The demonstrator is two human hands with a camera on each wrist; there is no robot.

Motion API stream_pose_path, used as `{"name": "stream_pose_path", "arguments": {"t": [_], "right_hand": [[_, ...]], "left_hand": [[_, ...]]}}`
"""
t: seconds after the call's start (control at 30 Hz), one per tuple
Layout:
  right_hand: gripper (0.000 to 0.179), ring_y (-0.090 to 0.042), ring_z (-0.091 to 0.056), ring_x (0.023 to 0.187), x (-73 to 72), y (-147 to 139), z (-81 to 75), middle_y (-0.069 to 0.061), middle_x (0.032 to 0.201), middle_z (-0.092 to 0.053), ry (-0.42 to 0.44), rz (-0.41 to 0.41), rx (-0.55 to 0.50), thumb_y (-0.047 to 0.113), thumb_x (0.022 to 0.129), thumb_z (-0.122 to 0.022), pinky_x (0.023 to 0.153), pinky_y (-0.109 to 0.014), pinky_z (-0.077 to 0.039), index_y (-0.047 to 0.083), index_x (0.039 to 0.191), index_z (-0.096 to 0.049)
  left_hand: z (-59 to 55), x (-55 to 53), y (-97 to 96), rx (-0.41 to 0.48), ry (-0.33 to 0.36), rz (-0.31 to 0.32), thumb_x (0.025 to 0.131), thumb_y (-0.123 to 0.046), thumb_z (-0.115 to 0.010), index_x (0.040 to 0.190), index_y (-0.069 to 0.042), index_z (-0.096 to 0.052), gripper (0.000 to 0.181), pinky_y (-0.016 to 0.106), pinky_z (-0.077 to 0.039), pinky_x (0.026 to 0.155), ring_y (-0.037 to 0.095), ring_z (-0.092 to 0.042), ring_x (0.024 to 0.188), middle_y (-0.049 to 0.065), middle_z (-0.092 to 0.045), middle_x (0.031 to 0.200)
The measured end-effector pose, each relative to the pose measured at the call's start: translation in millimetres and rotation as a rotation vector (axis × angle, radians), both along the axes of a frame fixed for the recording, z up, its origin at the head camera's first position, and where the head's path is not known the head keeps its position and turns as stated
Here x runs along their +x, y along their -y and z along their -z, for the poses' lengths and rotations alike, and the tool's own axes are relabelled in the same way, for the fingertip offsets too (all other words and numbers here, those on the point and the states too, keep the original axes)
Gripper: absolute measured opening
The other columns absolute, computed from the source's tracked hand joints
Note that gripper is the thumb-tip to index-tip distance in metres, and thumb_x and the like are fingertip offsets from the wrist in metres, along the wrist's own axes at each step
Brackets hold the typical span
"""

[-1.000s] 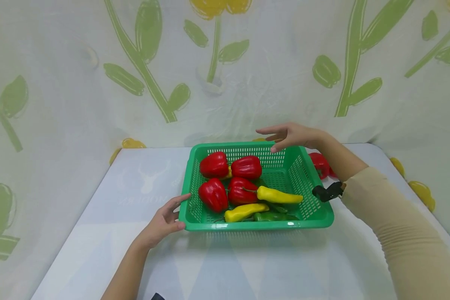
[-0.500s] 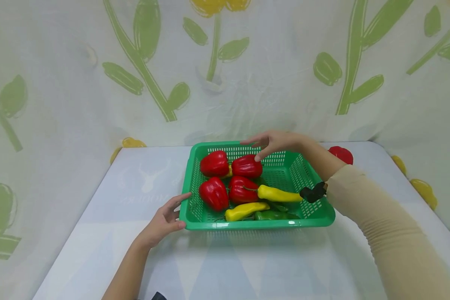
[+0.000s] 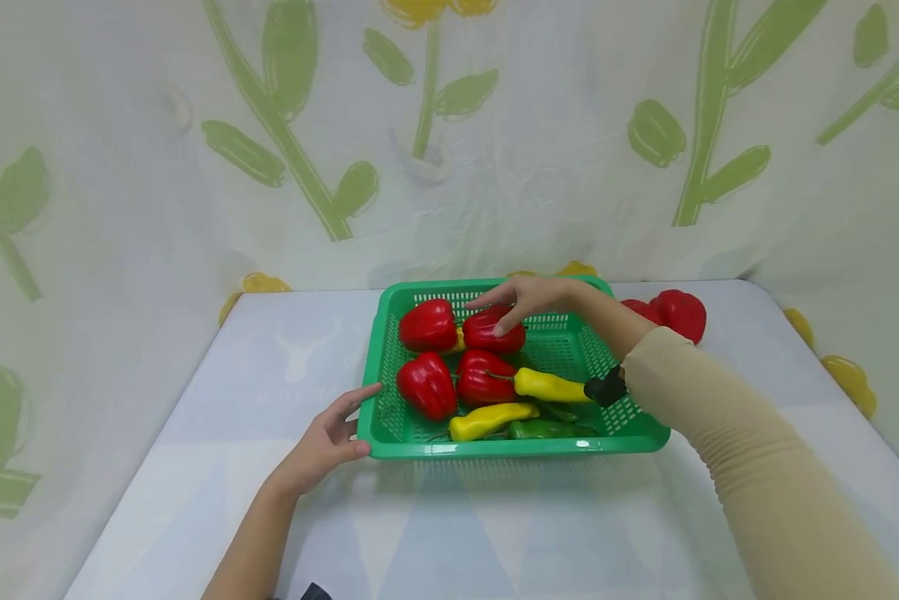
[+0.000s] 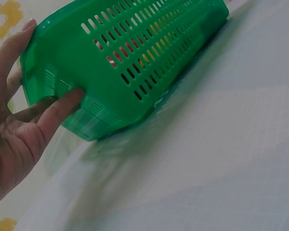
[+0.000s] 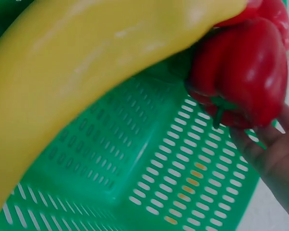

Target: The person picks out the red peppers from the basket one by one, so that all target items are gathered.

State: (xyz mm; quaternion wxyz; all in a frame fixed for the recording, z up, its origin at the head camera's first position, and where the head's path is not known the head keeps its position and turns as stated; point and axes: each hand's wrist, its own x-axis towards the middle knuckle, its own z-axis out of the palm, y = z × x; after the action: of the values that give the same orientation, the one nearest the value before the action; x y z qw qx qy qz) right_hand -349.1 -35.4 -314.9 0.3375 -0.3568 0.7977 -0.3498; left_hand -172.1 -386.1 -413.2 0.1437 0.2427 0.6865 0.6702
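Observation:
My right hand (image 3: 527,298) reaches over the back of the green plastic basket (image 3: 509,451), spread across the rear-right red bell pepper (image 3: 481,331). Its thumb overlaps the pepper's front in the head view; in the right wrist view, fingertips (image 5: 244,142) reach in behind that pepper, beside the perforated wall. At the basket's left end is my left hand (image 3: 322,446), fairly straight-fingered, index finger up at the rim and thumb (image 4: 70,103) against the wall. Also in the basket are more red bell peppers (image 3: 427,387), long yellow peppers (image 3: 494,422) and green peppers (image 3: 546,429).
Behind the right forearm, more red bell peppers (image 3: 680,315) lie on the table (image 3: 269,400), outside the basket's back right. A patterned curtain (image 3: 531,167) hangs right behind the table's far edge. The basket's right half holds fewer peppers.
My right hand has moved left and down from above the basket's back right to the rear-right red bell pepper. The left hand and the basket have stayed put.

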Motion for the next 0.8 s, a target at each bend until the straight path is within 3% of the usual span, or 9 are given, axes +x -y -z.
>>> {"name": "stream_pose_path", "arguments": {"t": [0.2, 0.37, 0.6, 0.8], "right_hand": [[0.062, -0.029, -0.043, 0.125, -2.1, 3.8, 8.8, -0.012, 0.144, -0.043, 0.084, 0.025, -0.008, 0.010, 0.087, -0.067, 0.093, -0.039, -0.049, 0.009, 0.143, -0.042], [0.070, -0.029, -0.046, 0.120, -0.1, 3.4, 10.5, -0.011, 0.138, -0.048, 0.101, 0.056, 0.012, 0.007, 0.082, -0.071, 0.088, -0.038, -0.052, 0.015, 0.144, -0.041], [0.081, -0.031, -0.040, 0.123, 2.4, -3.7, 16.6, -0.013, 0.143, -0.039, 0.044, 0.039, 0.060, 0.007, 0.079, -0.074, 0.088, -0.038, -0.052, 0.016, 0.148, -0.032], [0.088, -0.035, -0.038, 0.123, 6.9, -12.7, 23.0, -0.015, 0.139, -0.039, 0.064, 0.101, 0.059, 0.009, 0.077, -0.076, 0.087, -0.040, -0.053, 0.017, 0.150, -0.026]], "left_hand": [[0.7, 0.6, 0.0, -0.008, 0.005, -0.007, 0.087, -0.012, -0.067, 0.146, -0.003, -0.029, 0.070, 0.030, -0.052, 0.087, 0.019, -0.052, 0.122, 0.026, -0.012, 0.152], [1.6, 0.3, -0.2, -0.014, -0.002, -0.014, 0.087, -0.012, -0.067, 0.145, -0.005, -0.030, 0.070, 0.030, -0.052, 0.087, 0.014, -0.052, 0.122, 0.024, -0.014, 0.151], [2.7, 0.2, -0.4, -0.008, -0.011, -0.011, 0.087, -0.011, -0.067, 0.145, -0.005, -0.030, 0.069, 0.030, -0.052, 0.088, 0.011, -0.051, 0.121, 0.021, -0.016, 0.152], [2.7, 0.5, 0.0, -0.008, -0.017, -0.007, 0.087, -0.011, -0.066, 0.145, -0.003, -0.029, 0.069, 0.029, -0.052, 0.087, 0.010, -0.052, 0.120, 0.019, -0.017, 0.151]]}}
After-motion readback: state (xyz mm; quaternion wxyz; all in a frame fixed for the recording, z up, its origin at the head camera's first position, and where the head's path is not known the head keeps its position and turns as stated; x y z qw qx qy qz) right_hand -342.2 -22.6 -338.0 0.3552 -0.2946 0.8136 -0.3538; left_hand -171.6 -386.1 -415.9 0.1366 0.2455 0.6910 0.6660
